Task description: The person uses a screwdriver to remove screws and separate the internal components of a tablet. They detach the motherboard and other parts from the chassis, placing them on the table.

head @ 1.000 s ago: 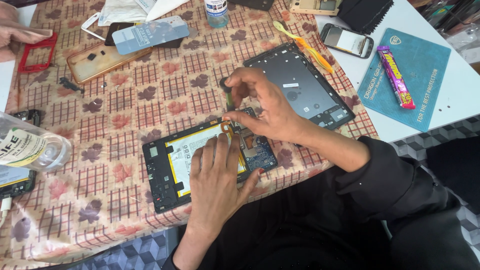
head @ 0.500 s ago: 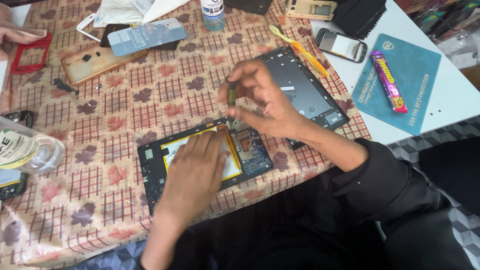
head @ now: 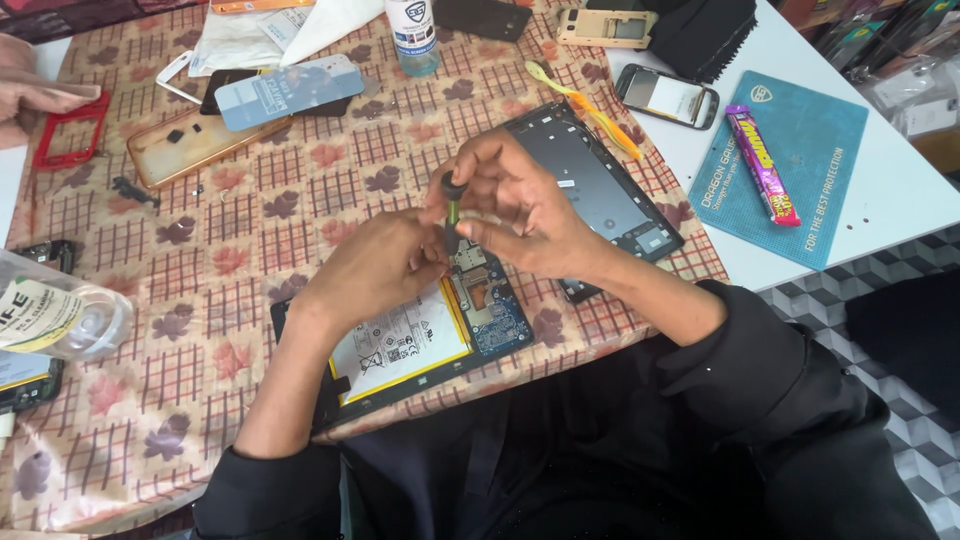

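Observation:
An opened tablet [head: 470, 320] lies at the near table edge, its white battery and blue circuit board showing. My right hand [head: 525, 205] holds a small green-shafted screwdriver [head: 452, 210] upright above the board, fingers around its black cap. My left hand [head: 375, 265] has come up to the screwdriver's lower end and pinches at its tip. The tablet's black back cover [head: 600, 190] lies just beyond my right hand.
Phone shells and frames [head: 190, 145] lie at the far left, where another person's hand [head: 30, 85] rests. A clear plastic bottle [head: 55, 315] lies at the left edge. A white bottle [head: 412, 35], a yellow pry tool [head: 590, 105], a small phone [head: 665, 97] and a blue mat [head: 790, 165] with a candy bar [head: 762, 165] lie beyond.
My left hand lifted off the tablet's battery and rose to meet the screwdriver's tip. My right hand raised the screwdriver off the board and turned it upright.

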